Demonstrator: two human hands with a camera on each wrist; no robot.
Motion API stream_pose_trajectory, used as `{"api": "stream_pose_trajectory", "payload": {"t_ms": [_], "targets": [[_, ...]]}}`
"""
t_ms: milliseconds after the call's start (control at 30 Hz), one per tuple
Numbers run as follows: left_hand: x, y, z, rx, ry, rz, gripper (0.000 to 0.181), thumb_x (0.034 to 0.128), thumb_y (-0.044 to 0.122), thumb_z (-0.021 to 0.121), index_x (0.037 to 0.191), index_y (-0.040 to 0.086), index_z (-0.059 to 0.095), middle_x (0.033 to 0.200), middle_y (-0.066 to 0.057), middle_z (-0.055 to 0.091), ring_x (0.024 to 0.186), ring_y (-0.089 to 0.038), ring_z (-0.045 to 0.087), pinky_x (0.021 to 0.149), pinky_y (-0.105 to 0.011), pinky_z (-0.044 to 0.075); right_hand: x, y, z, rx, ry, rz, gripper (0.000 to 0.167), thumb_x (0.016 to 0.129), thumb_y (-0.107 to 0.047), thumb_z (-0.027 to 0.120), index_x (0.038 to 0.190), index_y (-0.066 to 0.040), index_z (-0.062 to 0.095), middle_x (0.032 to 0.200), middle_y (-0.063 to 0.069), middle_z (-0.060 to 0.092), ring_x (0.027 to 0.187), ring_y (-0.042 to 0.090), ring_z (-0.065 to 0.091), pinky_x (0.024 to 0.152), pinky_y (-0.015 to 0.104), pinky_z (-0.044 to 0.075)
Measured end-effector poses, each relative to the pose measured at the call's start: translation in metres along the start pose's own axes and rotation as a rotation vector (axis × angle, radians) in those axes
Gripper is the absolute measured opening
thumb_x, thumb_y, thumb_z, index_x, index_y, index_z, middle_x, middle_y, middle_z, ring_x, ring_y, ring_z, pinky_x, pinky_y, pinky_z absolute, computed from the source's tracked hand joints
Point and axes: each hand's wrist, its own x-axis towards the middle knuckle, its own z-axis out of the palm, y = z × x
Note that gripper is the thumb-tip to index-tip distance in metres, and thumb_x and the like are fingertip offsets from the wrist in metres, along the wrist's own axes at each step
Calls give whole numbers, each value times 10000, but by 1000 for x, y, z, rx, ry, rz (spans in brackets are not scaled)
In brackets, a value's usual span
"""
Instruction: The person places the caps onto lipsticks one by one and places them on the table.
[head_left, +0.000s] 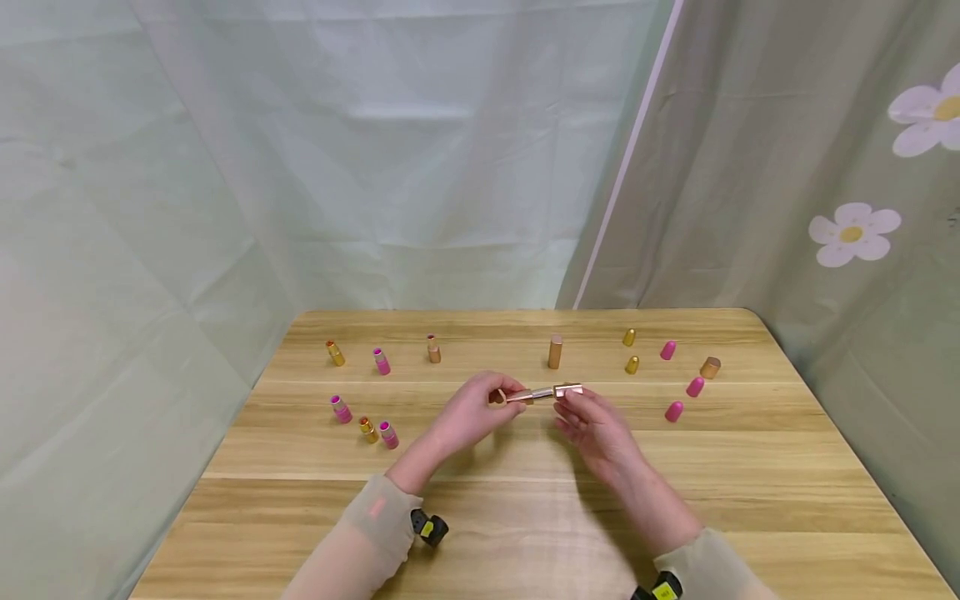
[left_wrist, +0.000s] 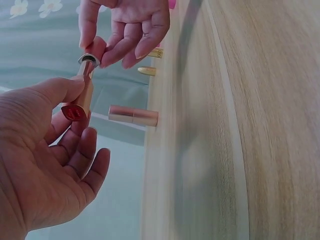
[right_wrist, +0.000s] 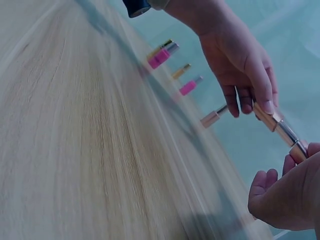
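My left hand [head_left: 480, 408] pinches the rose-gold base [head_left: 520, 397] of a lipstick between thumb and fingers. A red label [left_wrist: 74, 112] shows on the end of that base in the left wrist view. My right hand [head_left: 600, 432] grips the lipstick's rose-gold cap [head_left: 570, 389] by thumb and fingertips. Between base and cap a stretch of silver inner tube [right_wrist: 286, 134] is exposed, the cap lined up with it. Both hands hold the lipstick nearly level above the table. Behind it stands a closed rose-gold lipstick [head_left: 555, 352].
Left on the wooden table [head_left: 517, 533] stand several uncapped lipstick bases: pink [head_left: 341, 409], gold [head_left: 367, 429] and one rose-gold [head_left: 433, 348]. To the right are several loose caps: gold [head_left: 632, 364], pink [head_left: 674, 411] and one rose-gold [head_left: 710, 367]. Curtains [head_left: 450, 150] hang behind.
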Motion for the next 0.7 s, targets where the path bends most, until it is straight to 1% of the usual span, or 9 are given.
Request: {"api": "stream_pose_trajectory", "payload": {"t_ms": [300,533,600,700], "targets": [[1,1,2,-13,-10,-9,146,924,245,777,1062,211,745,995,74,637,929,-134,576,825,-330,499,1,7,7,-22,-14,-12,75,1018,-83,616,994,-124,674,906,-22,725,978,171,682,1079,479,440],[2,1,4,-18,-18,-6,155,925,246,773,1072,211,743,997,78,636,942,-131,576,840,-334,502,2,12,13,-59,-25,-10,37,1009,-96,640,1035,-107,664,933,-18,716,989,175,670,1074,478,436],[2,0,4,-19,-21,-10,162,928,257,770,1081,211,742,997,79,633,942,-132,574,839,-341,501,2,12,14,-63,-30,-7,47,1003,-91,646,1049,-95,658,939,-15,714,990,176,668,1078,482,427],[1,1,4,-20,-28,-15,169,936,269,764,1091,203,746,1001,74,631,943,-139,572,835,-344,498,1,13,15,-70,-40,-4,113,1003,-88,643,1111,-58,634,960,-9,714,1003,177,665,1097,495,406]]}}
